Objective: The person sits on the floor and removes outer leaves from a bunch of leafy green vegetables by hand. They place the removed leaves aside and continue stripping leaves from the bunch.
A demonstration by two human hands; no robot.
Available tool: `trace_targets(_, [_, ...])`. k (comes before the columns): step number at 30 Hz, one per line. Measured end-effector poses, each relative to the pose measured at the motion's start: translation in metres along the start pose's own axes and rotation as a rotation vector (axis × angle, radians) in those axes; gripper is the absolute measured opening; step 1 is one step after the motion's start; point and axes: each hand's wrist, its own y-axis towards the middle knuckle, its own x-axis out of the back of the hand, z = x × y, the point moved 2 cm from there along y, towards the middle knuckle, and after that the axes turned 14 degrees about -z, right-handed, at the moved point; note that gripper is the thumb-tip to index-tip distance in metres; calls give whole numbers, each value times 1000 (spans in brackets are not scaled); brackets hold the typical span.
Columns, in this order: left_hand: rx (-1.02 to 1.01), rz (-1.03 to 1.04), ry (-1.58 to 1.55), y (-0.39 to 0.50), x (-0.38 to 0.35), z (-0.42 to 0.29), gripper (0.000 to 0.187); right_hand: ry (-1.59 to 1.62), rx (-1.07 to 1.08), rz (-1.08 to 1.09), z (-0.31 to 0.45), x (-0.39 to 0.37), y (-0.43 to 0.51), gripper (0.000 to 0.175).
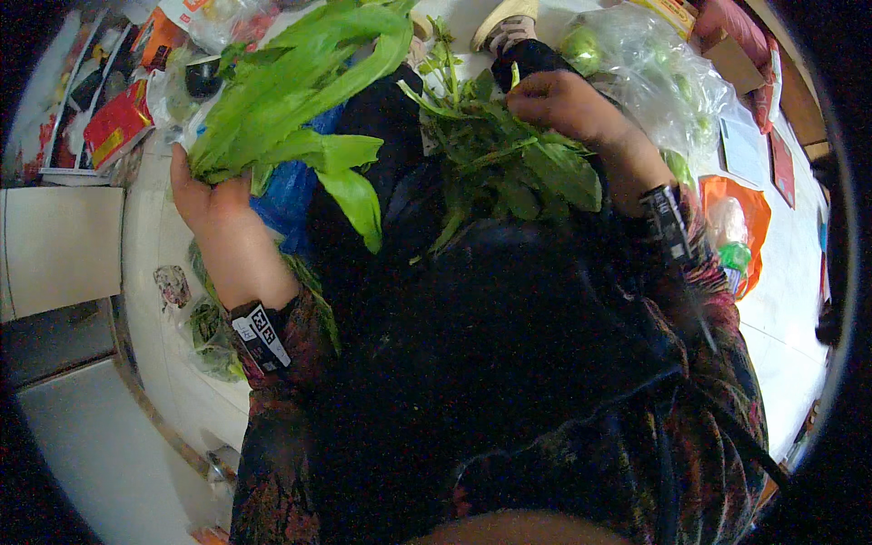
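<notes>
My left hand (211,197) grips a large bunch of bright green leafy vegetables (293,88) by its lower end, the long leaves pointing up and to the right. Several leaves hang down over a blue plastic bag (283,204). On the right, my right hand (562,105) is curled at the edge of a heap of darker leafy greens (504,170) lying across my lap. A short pale green stem (515,75) sticks up beside its fingers. The fingertips are hidden, so whether they pinch that stem is unclear.
Clear plastic bags (654,75) with green vegetables lie at the upper right, near an orange bag (739,231) on the white floor. At the left stand a red package (119,122) and a pale cabinet (61,245). Another bag of greens (208,334) rests by my left forearm.
</notes>
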Motion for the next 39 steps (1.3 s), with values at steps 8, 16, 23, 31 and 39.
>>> trace_targets(8, [-586, 292, 510, -48, -33, 5, 51, 340, 156, 438, 35, -54, -28, 48])
trace_targets(16, [-144, 284, 211, 41, -15, 14, 52, 609, -143, 472, 72, -103, -46, 31])
trace_targets(23, [-651, 377, 737, 85, 54, 1, 65, 913, -155, 647, 57, -87, -48, 28])
trace_targets(31, [-1061, 351, 874, 13, 36, -10, 49, -83, 543, 447, 24, -122, -22, 27])
trace_targets(39, [-619, 374, 460, 39, 28, -24, 48, -136, 608, 310, 4, -115, 2, 31])
